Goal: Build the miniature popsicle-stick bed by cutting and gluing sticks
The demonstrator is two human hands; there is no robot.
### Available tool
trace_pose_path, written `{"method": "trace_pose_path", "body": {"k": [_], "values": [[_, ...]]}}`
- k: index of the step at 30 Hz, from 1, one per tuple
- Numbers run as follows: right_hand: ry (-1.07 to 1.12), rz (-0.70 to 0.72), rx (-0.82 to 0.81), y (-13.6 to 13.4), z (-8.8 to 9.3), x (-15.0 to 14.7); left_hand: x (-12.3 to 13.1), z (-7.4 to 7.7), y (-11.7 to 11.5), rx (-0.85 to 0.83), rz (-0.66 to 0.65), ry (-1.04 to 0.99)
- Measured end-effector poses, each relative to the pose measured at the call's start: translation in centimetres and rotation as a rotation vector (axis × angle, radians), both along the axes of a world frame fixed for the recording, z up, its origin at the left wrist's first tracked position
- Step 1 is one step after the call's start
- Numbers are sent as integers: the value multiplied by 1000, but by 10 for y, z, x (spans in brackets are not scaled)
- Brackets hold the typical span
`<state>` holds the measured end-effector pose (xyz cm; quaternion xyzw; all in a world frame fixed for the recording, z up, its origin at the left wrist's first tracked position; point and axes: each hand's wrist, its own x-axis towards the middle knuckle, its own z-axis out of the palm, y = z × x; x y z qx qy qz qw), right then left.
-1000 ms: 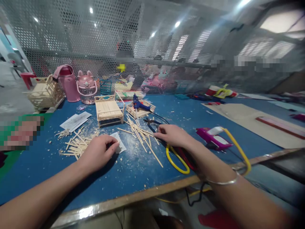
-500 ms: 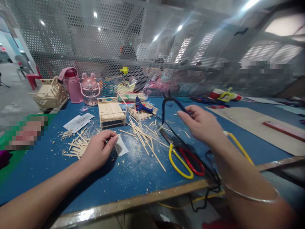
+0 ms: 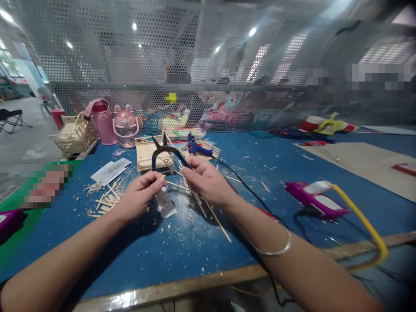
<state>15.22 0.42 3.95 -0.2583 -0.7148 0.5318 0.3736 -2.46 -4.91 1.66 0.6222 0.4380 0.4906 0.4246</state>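
Note:
My right hand (image 3: 208, 180) is closed on a pair of blue-handled cutting pliers (image 3: 165, 154), held above the blue table (image 3: 182, 242) with the jaws pointing up and away. My left hand (image 3: 141, 195) is pinched shut close to the pliers' handles, on something small I cannot make out; a small white paper piece (image 3: 164, 203) lies just under its fingers. Thin wooden sticks (image 3: 201, 208) lie scattered beneath both hands. A small stick-built bed frame (image 3: 152, 154) stands just behind the pliers.
A blue glue gun (image 3: 198, 147) with a black cord rests on another stick frame. Pink bottle (image 3: 104, 121), pink fan (image 3: 126, 125) and a stick basket (image 3: 76, 136) stand at back left. A magenta tool (image 3: 313, 199) and yellow tube (image 3: 364, 221) lie right. Mesh screen behind.
My right hand picked the pliers up off the table, lifted them and brought them left to meet my left hand. My left hand rose slightly from the paper piece.

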Motion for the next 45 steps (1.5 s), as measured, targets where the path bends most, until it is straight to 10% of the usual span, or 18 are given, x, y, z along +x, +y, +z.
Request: {"method": "trace_pose_path", "body": {"k": [9,15,28,35,45], "values": [[199,-22,-288,12,-21,0,-2,-6,-3,73,86,-38],[212,318,-442,8,-8,3,-3,-1,-14,80,79,-9],[134,647,-255,-9,-5,-11,7,0,-25,42,-97,92],[124,520,-163,-13,-2,-2,7,0,-28,45,-206,-41],[-484,32,620,-12,-20,19,-2,-3,-22,184,188,83]]}}
